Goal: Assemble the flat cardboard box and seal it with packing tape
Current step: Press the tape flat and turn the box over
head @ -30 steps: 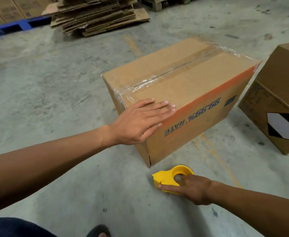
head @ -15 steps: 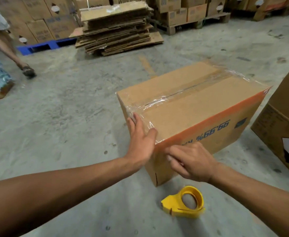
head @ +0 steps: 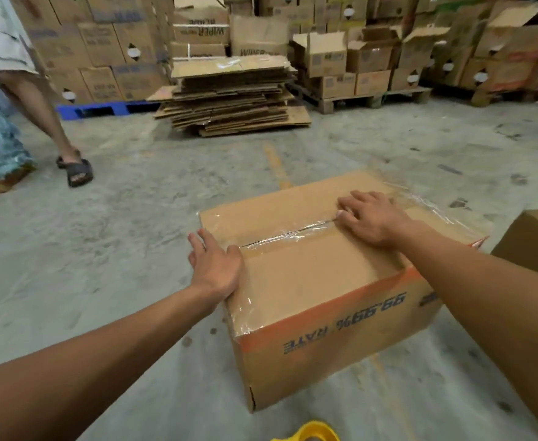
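Note:
A closed brown cardboard box (head: 318,281) with an orange stripe and blue print stands on the concrete floor in front of me. Clear packing tape (head: 288,237) runs along its top seam and down the left end. My left hand (head: 215,265) lies flat against the box's upper left edge, fingers spread. My right hand (head: 371,218) presses palm-down on the taped seam toward the right part of the top. A yellow tape dispenser (head: 314,433) lies on the floor at the bottom edge of the view, mostly cut off.
Another brown box (head: 535,240) stands close on the right. A stack of flat cardboard (head: 232,97) sits on the floor ahead, with pallets of boxes (head: 357,62) behind. A person's leg in a black sandal (head: 76,171) is at the far left.
My right hand left the dispenser on the floor, touched the box's near corner, then moved onto the top seam. My left hand slid from the top to the left edge. The view tilted up.

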`<state>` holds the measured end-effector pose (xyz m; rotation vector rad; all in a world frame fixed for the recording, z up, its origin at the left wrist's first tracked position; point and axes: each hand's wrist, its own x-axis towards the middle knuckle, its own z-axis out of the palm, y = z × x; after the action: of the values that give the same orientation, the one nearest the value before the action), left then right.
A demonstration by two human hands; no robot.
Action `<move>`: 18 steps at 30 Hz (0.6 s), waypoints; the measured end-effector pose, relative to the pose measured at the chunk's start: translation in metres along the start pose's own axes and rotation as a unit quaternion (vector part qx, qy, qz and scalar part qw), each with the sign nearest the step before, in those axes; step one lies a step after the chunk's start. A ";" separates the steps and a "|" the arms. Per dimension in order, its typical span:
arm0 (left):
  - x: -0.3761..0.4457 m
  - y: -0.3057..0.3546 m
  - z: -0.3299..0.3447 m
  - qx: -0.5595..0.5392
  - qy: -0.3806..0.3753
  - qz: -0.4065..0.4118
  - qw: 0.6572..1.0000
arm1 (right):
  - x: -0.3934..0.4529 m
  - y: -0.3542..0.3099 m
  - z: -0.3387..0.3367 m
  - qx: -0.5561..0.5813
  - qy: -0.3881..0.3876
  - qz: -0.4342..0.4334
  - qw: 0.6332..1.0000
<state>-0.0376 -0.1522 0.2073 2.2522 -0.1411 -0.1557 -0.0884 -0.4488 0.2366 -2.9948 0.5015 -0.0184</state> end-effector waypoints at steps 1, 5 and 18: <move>0.007 0.002 0.001 0.016 0.006 0.017 1.000 | 0.005 0.013 -0.001 -0.018 -0.003 0.016 1.000; 0.020 0.004 0.012 0.006 0.049 0.025 0.998 | 0.014 0.057 -0.005 -0.024 -0.020 0.141 0.990; 0.063 -0.032 -0.081 -0.001 0.019 -0.066 0.998 | 0.017 0.001 -0.006 0.044 -0.007 0.188 0.981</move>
<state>0.0388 -0.0806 0.2293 2.2616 0.0285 -0.1844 -0.0728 -0.4563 0.2424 -2.7626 1.0269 0.0102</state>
